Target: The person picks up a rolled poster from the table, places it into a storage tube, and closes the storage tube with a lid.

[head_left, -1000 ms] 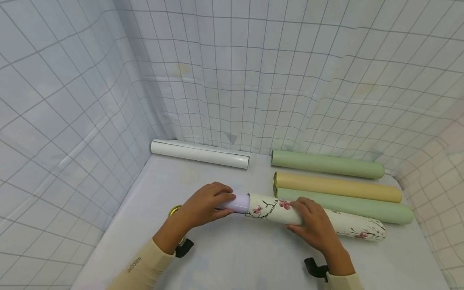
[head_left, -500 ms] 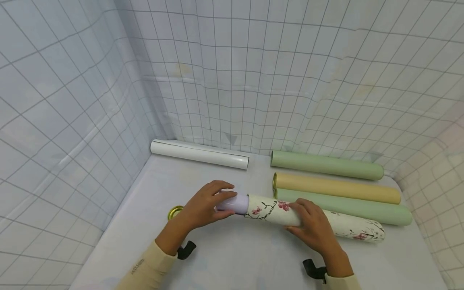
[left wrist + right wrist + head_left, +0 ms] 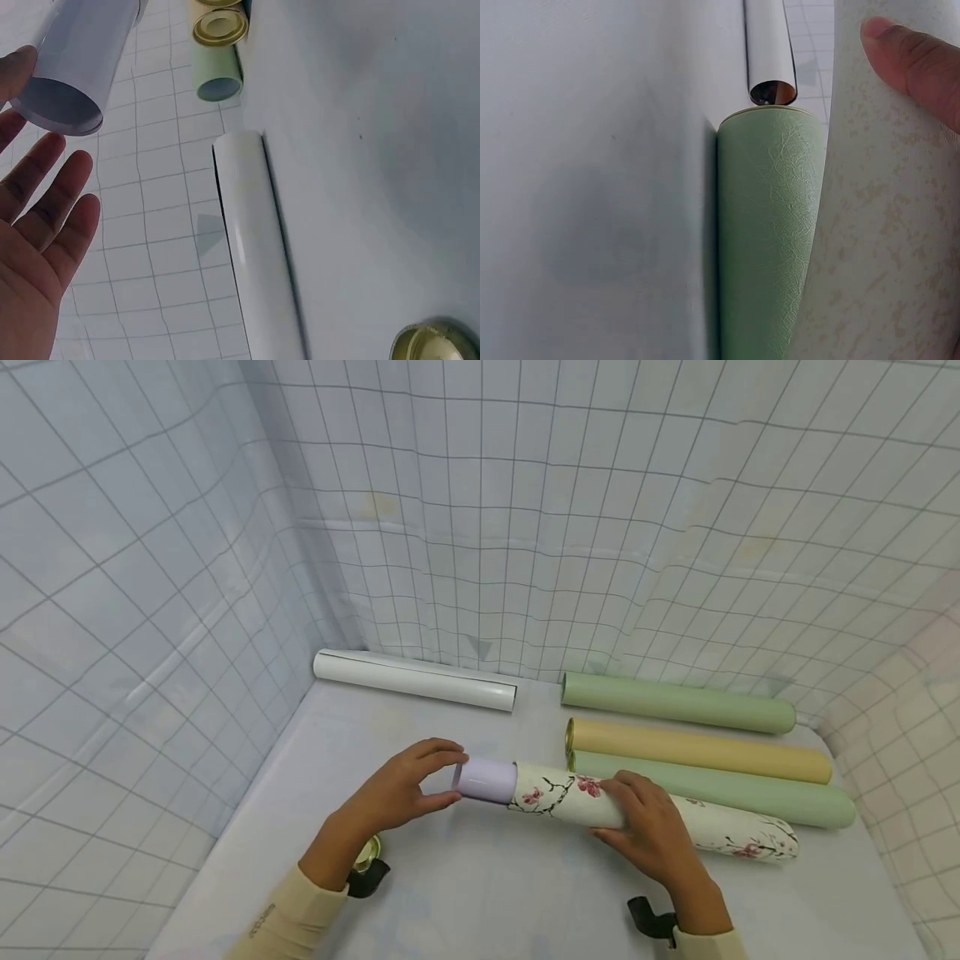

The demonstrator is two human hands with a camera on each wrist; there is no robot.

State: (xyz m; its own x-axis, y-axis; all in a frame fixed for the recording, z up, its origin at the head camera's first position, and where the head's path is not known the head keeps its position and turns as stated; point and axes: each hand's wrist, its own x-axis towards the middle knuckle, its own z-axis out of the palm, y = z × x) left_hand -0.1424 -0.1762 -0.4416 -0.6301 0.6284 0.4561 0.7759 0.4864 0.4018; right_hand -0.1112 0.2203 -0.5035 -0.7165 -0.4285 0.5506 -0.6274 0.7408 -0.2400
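Observation:
A white tube (image 3: 562, 793) with pink blossoms and dark branches lies slanted across the middle in the head view. A lilac roll (image 3: 489, 779), hollow at its near end, sticks out of the tube's left mouth. At that roll's free end, my left hand (image 3: 401, 785) pinches the rim between thumb and forefinger. The left wrist view shows the roll's open mouth (image 3: 60, 109), with the other fingers (image 3: 71, 225) spread below it. My right hand (image 3: 648, 822) grips the tube around its middle; its thumb (image 3: 907, 60) presses the tube's wall in the right wrist view.
Behind the tube lie a pale green tube (image 3: 720, 789), a yellow tube (image 3: 697, 748) and another green tube (image 3: 675, 700). A white roll (image 3: 416, 678) rests at the back left. By my left wrist is a round gold lid (image 3: 367, 853). Gridded cloth (image 3: 480, 527) hangs behind.
My left hand has slid left along the lilac roll to its very end, baring more of its surface. The tube and my right hand have hardly moved.

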